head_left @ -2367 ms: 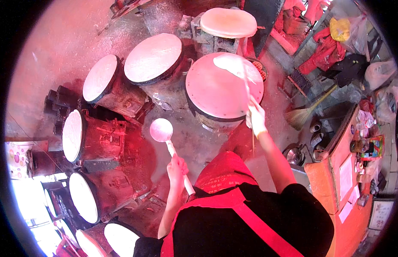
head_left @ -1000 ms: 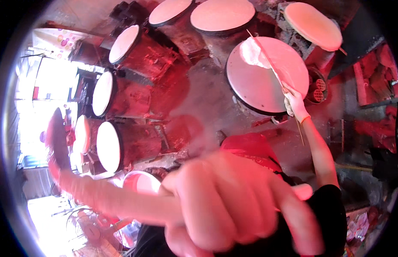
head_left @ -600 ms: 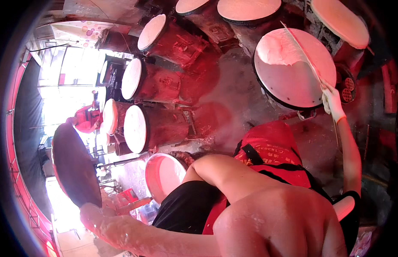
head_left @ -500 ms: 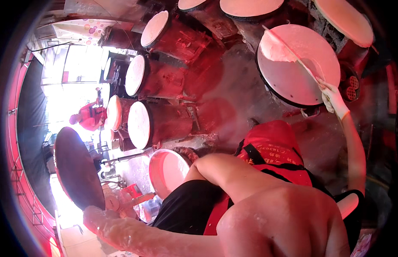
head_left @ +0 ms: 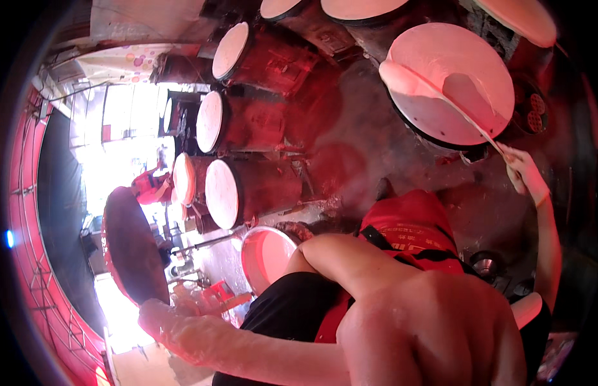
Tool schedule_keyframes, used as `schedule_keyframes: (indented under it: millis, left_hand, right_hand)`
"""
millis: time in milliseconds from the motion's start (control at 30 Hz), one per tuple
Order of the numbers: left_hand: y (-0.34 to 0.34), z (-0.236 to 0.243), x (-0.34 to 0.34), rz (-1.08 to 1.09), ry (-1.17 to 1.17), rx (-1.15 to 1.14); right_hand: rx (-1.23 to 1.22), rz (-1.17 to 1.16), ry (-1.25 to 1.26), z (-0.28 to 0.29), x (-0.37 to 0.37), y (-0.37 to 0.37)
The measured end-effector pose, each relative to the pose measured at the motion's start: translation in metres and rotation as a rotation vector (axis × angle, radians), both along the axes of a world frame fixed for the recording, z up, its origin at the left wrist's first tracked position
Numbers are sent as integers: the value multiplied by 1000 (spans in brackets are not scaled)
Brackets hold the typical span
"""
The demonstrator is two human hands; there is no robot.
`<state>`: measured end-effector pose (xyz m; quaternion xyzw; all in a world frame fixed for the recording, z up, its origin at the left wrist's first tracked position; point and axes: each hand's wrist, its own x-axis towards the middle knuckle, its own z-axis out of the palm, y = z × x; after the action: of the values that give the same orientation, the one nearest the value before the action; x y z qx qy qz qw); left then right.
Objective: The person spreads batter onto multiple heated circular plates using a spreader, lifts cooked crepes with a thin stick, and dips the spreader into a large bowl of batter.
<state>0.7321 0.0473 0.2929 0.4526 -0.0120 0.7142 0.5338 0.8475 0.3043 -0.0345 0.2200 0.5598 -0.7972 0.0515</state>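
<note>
My left hand (head_left: 427,321) is very large and close at the bottom, wrapped round the pale, batter-smeared handle (head_left: 273,354) of a ladle, whose dark round bowl (head_left: 135,248) is raised at the left. My right hand (head_left: 524,170) is closed on a long thin stick (head_left: 469,122), which slants up-left over a large round griddle (head_left: 460,51) with a pale coating. At the stick's far end is a pale mass (head_left: 398,77) by the griddle's left rim; I cannot make out whether it is batter or a blade. A grey patch shows on the griddle below the stick.
More round-topped stoves (head_left: 218,193) stand in an arc left of and above the griddle. A basin (head_left: 247,264) of pale liquid sits below them. A co-worker in red (head_left: 144,190) is at the bright left side. A metal pot (head_left: 485,264) is at lower right.
Since the first frame my left hand has lifted the ladle toward the camera and the view has turned. Lately my right hand has moved down-right; the pale patch has shifted to the griddle's left rim.
</note>
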Motion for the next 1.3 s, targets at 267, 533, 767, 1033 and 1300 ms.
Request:
schedule_keyframes:
  millis: [267, 533, 767, 1033, 1300]
  left_hand:
    - [-46, -1, -27, -170, -14, -37]
    - [-138, -17, -126, -43, -60, -82]
    - [-273, -110, -252, 963, 161, -1029]
    - [-440, -247, -287, 1412, 382, -1633]
    - [-446, -310, -284, 1029, 234, -1689]
  right_hand:
    - [105, -336, -126, 18, 10, -96]
    - [-139, -880, 23, -28, 48, -252]
    - [-245, -989, 222, -13, -318, -296]
    - [-167, -1228, 100, -19, -366, -308]
    - [-35, -1281, -77, 13, -231, -301]
